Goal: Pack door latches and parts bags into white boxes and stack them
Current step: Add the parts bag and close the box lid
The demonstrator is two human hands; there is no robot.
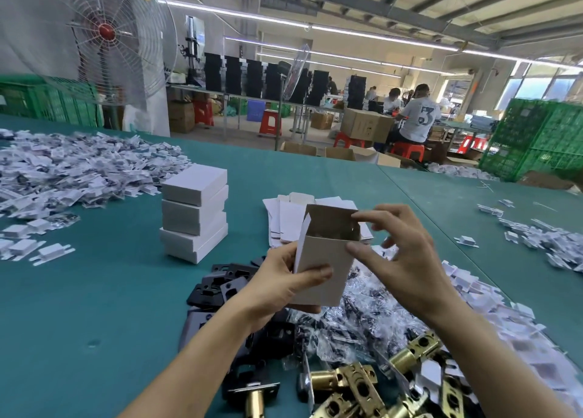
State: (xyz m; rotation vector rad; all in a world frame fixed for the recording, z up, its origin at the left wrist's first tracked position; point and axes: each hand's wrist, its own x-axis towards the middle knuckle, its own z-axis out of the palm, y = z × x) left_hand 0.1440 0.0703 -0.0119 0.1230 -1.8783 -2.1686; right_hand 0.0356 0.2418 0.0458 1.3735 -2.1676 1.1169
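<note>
My left hand (284, 282) grips an upright white box (325, 259) with its top open, held above the table. My right hand (407, 253) is at the box's open end, fingertips pinching the top flap, thumb against the front wall. A stack of three closed white boxes (194, 215) stands to the left. Flat unfolded boxes (284, 218) lie behind the held box. Brass door latches (356, 383) and black plates (220, 285) lie near the front edge, with clear parts bags (356, 319) between them.
The green table (94, 307) carries a large heap of white packets (72, 168) at the far left and more white pieces (542, 241) at the right. A big fan (107, 35) stands behind the table. Green crates (542, 140) and seated workers are beyond.
</note>
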